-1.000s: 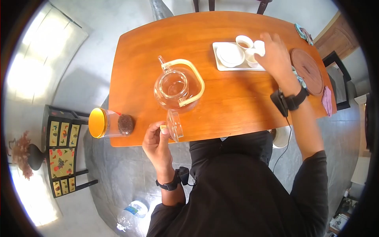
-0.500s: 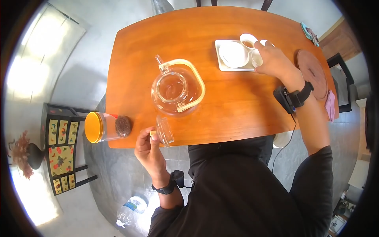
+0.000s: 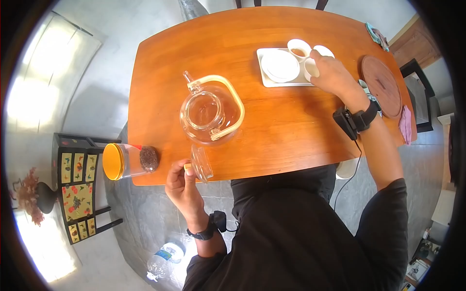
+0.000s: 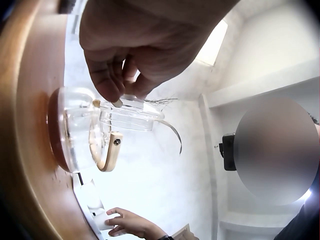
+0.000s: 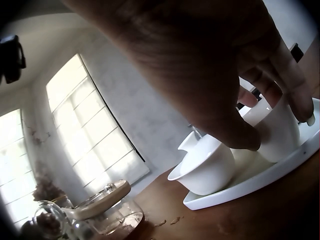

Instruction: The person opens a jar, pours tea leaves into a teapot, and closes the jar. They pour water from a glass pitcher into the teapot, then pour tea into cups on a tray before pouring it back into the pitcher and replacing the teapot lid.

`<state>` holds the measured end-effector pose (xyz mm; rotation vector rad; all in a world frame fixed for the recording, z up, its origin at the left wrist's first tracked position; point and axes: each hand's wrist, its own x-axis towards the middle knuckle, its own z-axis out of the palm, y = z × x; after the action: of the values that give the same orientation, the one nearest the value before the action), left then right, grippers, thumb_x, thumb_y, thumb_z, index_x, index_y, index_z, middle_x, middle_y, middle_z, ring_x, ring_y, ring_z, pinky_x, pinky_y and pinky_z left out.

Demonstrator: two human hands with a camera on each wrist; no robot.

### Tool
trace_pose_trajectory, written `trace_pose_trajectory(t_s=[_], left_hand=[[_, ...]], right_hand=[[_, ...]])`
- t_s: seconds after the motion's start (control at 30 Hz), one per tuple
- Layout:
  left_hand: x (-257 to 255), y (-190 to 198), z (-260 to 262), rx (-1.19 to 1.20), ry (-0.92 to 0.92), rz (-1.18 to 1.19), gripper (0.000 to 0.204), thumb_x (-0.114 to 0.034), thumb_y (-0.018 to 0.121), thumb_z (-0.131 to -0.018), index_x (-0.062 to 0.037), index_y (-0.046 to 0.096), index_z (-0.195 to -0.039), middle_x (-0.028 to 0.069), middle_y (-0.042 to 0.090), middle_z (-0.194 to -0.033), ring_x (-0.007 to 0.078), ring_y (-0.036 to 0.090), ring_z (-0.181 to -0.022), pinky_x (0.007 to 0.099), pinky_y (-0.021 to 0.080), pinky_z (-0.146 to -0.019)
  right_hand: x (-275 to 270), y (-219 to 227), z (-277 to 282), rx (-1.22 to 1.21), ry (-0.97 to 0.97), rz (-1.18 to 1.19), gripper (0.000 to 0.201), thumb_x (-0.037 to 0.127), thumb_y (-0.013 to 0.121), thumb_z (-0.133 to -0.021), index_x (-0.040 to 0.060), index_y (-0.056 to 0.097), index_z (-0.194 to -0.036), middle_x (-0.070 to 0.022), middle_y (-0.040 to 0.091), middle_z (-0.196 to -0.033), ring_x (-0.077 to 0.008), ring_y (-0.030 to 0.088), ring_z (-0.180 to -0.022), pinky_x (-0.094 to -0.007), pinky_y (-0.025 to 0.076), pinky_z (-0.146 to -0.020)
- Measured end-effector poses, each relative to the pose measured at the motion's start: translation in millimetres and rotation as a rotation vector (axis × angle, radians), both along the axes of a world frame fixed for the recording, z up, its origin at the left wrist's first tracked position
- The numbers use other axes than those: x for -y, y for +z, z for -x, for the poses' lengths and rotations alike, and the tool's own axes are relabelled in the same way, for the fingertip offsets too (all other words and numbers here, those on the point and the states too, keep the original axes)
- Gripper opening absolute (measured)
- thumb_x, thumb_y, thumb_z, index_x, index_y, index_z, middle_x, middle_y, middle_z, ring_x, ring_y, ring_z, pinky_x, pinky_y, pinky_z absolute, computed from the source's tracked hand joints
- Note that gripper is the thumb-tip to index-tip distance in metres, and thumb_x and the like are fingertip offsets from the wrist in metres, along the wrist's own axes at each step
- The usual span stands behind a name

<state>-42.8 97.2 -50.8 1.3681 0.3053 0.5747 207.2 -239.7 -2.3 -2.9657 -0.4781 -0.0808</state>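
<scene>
In the head view my left hand pinches the pale knob of a clear glass lid, tilted on edge over the near table edge. Just beyond it stands a glass teapot with a light wooden handle, its top uncovered. My right hand reaches over the right end of a white tray. Its thumb and fingers lie around a white teacup, as the right wrist view shows. On the same tray are a white lidded bowl and a cup with some brown liquid.
A clear jar with an orange lid lies at the left table edge, dark contents at its far end. Right of the tray are a round wooden board and a pink cloth. A plastic bottle is on the floor.
My right hand has come down from above the tray's right side and closed around a cup. My left hand has shifted a little left and nearer my body, still holding the lid.
</scene>
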Motion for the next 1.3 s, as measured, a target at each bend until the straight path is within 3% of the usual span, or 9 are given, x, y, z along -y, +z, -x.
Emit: trace_pose_trajectory(t_s=[0.17, 0.4, 0.57, 0.63, 0.7, 0.77, 0.83, 0.97, 1.3], left_hand=[[-3.4, -5.2, -0.1, 0.000, -0.054, -0.031, 0.022, -0.011, 0.063, -0.102, 0.0049, 0.062, -0.117, 0.0070, 0.069, -0.103, 0.0102, 0.065, -0.090, 0.0228, 0.053, -0.078], [2.0, -1.1, -4.0, -0.017, -0.021, -0.024, 0.019, -0.004, 0.065, -0.098, 0.0064, 0.062, -0.114, 0.0067, 0.067, -0.096, 0.0097, 0.062, -0.080, 0.0225, 0.052, -0.073], [-1.4, 0.7, -1.5, -0.012, 0.002, -0.045, 0.019, -0.004, 0.065, -0.098, 0.0067, 0.062, -0.114, 0.0071, 0.066, -0.098, 0.0100, 0.062, -0.081, 0.0229, 0.053, -0.073], [0.5, 4.8, -1.7, -0.002, 0.013, -0.040, 0.019, -0.003, 0.065, -0.098, 0.0067, 0.062, -0.114, 0.0070, 0.066, -0.098, 0.0101, 0.062, -0.081, 0.0226, 0.052, -0.073], [0.4, 7.3, -0.8, 0.005, 0.013, -0.045, 0.019, -0.003, 0.065, -0.098, 0.0068, 0.062, -0.114, 0.0068, 0.066, -0.098, 0.0099, 0.062, -0.081, 0.0222, 0.052, -0.073], [-0.3, 8.5, 1.7, 0.019, 0.020, -0.050, 0.019, -0.003, 0.065, -0.098, 0.0069, 0.062, -0.113, 0.0066, 0.066, -0.098, 0.0097, 0.062, -0.081, 0.0218, 0.051, -0.073], [-1.9, 8.5, 7.2, -0.025, 0.052, -0.104, 0.018, -0.004, 0.065, -0.098, 0.0069, 0.062, -0.113, 0.0060, 0.067, -0.097, 0.0093, 0.063, -0.081, 0.0212, 0.051, -0.074], [-5.6, 7.9, 15.5, -0.024, 0.110, -0.106, 0.018, -0.004, 0.066, -0.098, 0.0068, 0.063, -0.113, 0.0055, 0.067, -0.095, 0.0089, 0.063, -0.081, 0.0211, 0.050, -0.075], [-7.5, 8.6, 9.8, -0.027, 0.073, -0.120, 0.021, -0.008, 0.066, -0.099, 0.0066, 0.063, -0.114, 0.0053, 0.068, -0.097, 0.0092, 0.063, -0.086, 0.0220, 0.050, -0.079]], right_hand=[[-0.6, 6.6, 1.4, -0.100, -0.025, -0.042, 0.071, 0.013, 0.073, -0.080, -0.0035, 0.044, -0.143, -0.0283, 0.066, -0.118, -0.0416, 0.064, -0.111, -0.0454, 0.053, -0.096], [2.6, 3.4, 3.4, -0.063, -0.009, -0.084, 0.072, 0.015, 0.073, -0.080, -0.0022, 0.042, -0.143, -0.0286, 0.065, -0.118, -0.0422, 0.063, -0.111, -0.0462, 0.052, -0.095], [2.2, 55.7, -1.9, -0.196, 0.039, -0.082, 0.049, 0.015, 0.073, -0.081, 0.0043, 0.055, -0.125, -0.0249, 0.066, -0.115, -0.0410, 0.064, -0.108, -0.0453, 0.052, -0.092], [-0.3, 61.1, -21.3, -0.122, 0.033, -0.055, 0.042, 0.015, 0.073, -0.080, 0.0053, 0.058, -0.118, -0.0229, 0.066, -0.115, -0.0385, 0.064, -0.108, -0.0424, 0.052, -0.090], [-2.6, 49.4, -50.2, 0.142, 0.233, -0.095, 0.044, 0.015, 0.072, -0.080, 0.0052, 0.058, -0.121, -0.0210, 0.066, -0.116, -0.0378, 0.063, -0.111, -0.0419, 0.052, -0.089], [-16.5, 53.0, -66.3, 0.087, 0.249, -0.068, 0.053, 0.014, 0.073, -0.078, 0.0060, 0.057, -0.128, -0.0197, 0.065, -0.122, -0.0369, 0.061, -0.116, -0.0413, 0.051, -0.093], [-35.1, 64.4, -72.6, -0.413, 0.087, 0.154, 0.065, 0.012, 0.076, -0.075, 0.0058, 0.054, -0.136, -0.0193, 0.062, -0.131, -0.0364, 0.059, -0.122, -0.0412, 0.049, -0.099], [-32.9, 41.5, -93.2, -0.447, 0.116, 0.131, 0.073, 0.010, 0.078, -0.070, 0.0040, 0.052, -0.138, -0.0186, 0.060, -0.137, -0.0345, 0.057, -0.126, -0.0396, 0.049, -0.100], [-34.1, 31.3, -92.2, -0.315, 0.060, 0.078, 0.053, 0.013, 0.075, -0.072, -0.0001, 0.061, -0.121, -0.0228, 0.068, -0.116, -0.0366, 0.067, -0.105, -0.0411, 0.054, -0.086]])
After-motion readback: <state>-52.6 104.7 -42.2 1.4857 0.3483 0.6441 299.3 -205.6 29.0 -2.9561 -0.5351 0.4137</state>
